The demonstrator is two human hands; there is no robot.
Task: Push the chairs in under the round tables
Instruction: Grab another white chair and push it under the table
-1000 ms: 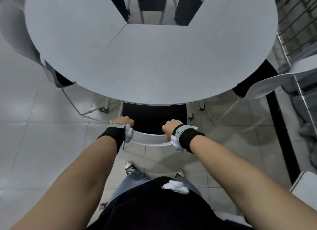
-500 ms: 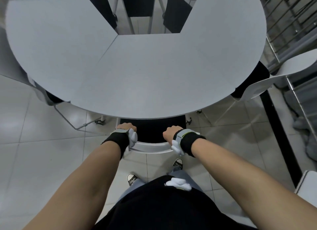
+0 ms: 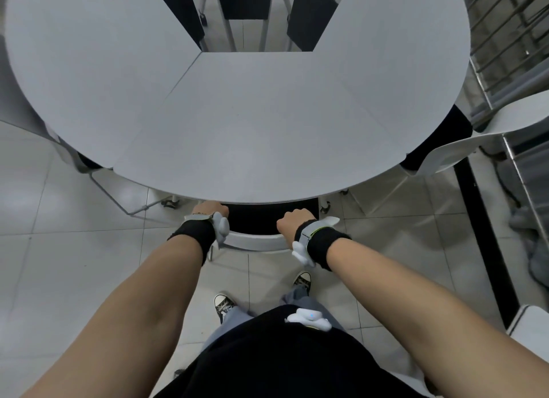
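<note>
A large grey round table (image 3: 237, 115), made of wedge sections with an open middle, fills the upper view. Directly below its near edge is a chair with a white backrest (image 3: 255, 243) and a black seat (image 3: 258, 219); most of the seat lies under the tabletop. My left hand (image 3: 209, 212) grips the backrest's left end and my right hand (image 3: 292, 223) grips its right end. Both wrists wear black bands with white devices.
A second white chair (image 3: 463, 148) with a black seat sits at the table's right edge, angled outward. Another chair (image 3: 68, 156) shows at the left edge. Metal railings (image 3: 511, 41) run along the right. A white object's corner (image 3: 531, 323) sits lower right. Floor is pale tile.
The chair has slid further under the table with both hands on its backrest; less of the black seat shows. I have stepped forward, and the table now looks closer.
</note>
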